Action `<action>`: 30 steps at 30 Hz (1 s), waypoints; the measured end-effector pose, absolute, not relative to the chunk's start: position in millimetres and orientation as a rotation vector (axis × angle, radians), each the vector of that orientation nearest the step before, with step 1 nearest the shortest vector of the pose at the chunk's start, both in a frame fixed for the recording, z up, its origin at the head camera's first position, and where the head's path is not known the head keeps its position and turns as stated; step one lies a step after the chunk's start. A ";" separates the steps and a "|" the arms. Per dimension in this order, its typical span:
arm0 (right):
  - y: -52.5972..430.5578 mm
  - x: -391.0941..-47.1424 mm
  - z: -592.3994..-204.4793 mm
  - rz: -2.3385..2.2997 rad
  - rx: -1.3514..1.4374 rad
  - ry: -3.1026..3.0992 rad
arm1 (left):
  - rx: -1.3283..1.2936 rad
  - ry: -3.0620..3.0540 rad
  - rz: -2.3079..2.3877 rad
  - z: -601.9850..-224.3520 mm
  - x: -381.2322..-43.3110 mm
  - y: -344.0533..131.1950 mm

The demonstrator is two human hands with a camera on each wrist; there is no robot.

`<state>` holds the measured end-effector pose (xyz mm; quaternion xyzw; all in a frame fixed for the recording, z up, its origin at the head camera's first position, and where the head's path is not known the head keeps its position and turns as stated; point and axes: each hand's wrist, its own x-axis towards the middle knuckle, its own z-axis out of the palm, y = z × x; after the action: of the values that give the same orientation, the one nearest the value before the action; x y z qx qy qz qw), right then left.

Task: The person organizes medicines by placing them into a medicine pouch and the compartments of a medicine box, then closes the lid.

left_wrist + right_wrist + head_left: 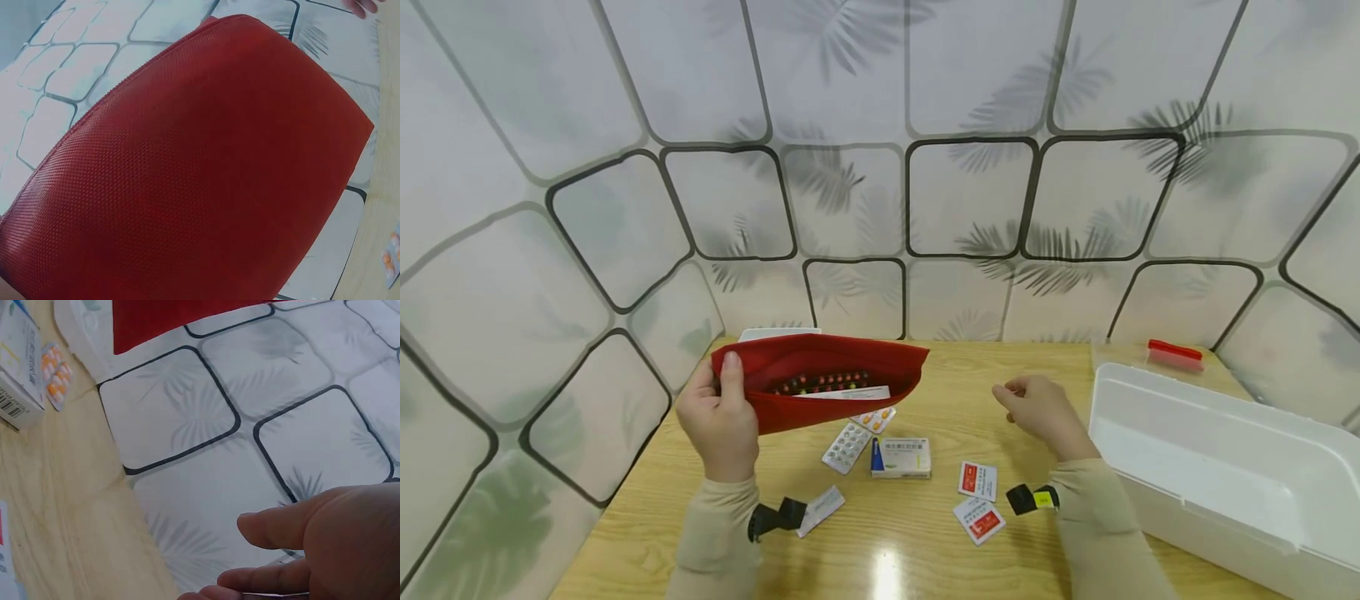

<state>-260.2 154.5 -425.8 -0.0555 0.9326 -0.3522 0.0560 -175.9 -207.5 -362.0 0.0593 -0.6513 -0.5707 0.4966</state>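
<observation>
My left hand [722, 421] grips the left end of a red zip pouch [808, 414], thumb over its near wall, and holds it up above the table. The pouch gapes; inside show a blister pack with red and green pills [831, 383] and a white flat packet [857, 393]. In the left wrist view the red side of the pouch fills most of the picture. My right hand [1037, 408] hovers over the table, right of the pouch, fingers loosely bent around nothing. Below the pouch lie a capsule blister pack [876, 419], a silver blister pack [847, 447] and a medicine box [902, 458].
Two red-and-white sachets [978, 481] lie before my right hand. A small white packet [822, 510] is beside my left wrist. A large white bin [1195, 508] stands at the right, a clear bag with a red slider [1175, 350] behind it. A patterned curtain [970, 200] encloses the table.
</observation>
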 end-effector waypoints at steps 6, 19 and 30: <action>134.3 -261.3 -442.4 -1.028 -0.198 2.751 | 0.125 -1.573 -1.377 -363.7 -177.6 -208.8; 86.8 -250.6 -462.3 -0.973 -0.312 2.651 | 0.129 -1.597 -1.351 -363.7 -178.8 -206.0; 61.8 -238.2 -466.0 -0.915 -0.436 2.629 | 0.119 -1.582 -1.377 -362.8 -176.8 -205.1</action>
<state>-238.2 61.8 -466.0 -0.1526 0.9209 -0.3205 0.1611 -176.8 -205.1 -362.8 0.0490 -0.6535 -0.5688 0.4970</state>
